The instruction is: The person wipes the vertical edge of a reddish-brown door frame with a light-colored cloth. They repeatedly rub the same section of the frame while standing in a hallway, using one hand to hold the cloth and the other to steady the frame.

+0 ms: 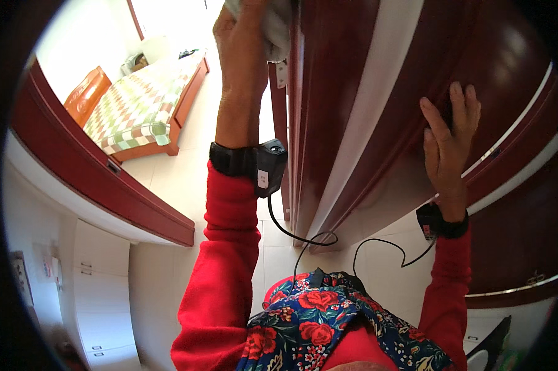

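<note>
My left hand [242, 51] is raised at the top of the view, closed around a pale grey cloth [277, 32]. The cloth lies against the near edge of a dark red wooden door [334, 83], just above a metal hinge [281, 76]. My right hand [450, 134] is at the right, over the face of the door, fingers spread and nothing in them. Its fingertips seem to rest on the panel, though contact is hard to make out. A pale vertical strip [372, 88] runs down the door between my two hands.
Black wrist devices [269, 169] trail cables [323, 239] in front of my floral apron [316, 315]. Leftward stands a dark red door frame [121, 171]; beyond it is a bed [140, 106] with a checked cover. White cabinets [103, 287] stand lower left, on a tiled floor [167, 269].
</note>
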Demonstrator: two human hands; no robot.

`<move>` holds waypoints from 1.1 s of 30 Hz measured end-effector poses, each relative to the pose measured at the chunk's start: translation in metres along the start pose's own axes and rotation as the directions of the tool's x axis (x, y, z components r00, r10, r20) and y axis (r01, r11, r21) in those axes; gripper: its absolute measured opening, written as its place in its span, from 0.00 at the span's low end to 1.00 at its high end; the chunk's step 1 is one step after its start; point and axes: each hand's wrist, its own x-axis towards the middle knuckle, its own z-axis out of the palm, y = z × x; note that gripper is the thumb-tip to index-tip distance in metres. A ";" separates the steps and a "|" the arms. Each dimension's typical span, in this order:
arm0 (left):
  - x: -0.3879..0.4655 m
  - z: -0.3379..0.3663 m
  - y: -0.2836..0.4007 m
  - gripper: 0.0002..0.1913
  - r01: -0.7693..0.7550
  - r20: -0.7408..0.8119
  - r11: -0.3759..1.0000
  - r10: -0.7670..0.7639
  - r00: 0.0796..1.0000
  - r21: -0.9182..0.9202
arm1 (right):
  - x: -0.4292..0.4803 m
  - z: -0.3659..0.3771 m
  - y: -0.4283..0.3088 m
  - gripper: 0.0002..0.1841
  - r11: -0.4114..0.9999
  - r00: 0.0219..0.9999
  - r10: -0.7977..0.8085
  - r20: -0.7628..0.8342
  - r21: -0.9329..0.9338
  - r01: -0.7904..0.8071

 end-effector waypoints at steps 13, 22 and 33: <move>-0.127 -0.020 -0.084 0.25 0.392 -0.035 0.919 -0.391 0.920 0.051 | 0.005 -0.002 0.007 0.18 0.999 0.998 -0.025 -0.065 -0.039 0.023; -0.246 -0.073 -0.173 0.26 0.682 -0.135 0.731 -0.679 0.722 -0.025 | 0.000 0.004 0.003 0.19 1.000 1.000 -0.005 0.002 0.009 0.005; -0.323 -0.114 -0.204 0.27 0.914 -0.259 0.392 -0.898 0.357 -0.100 | -0.003 0.010 0.004 0.21 0.996 0.999 0.018 0.040 0.086 -0.022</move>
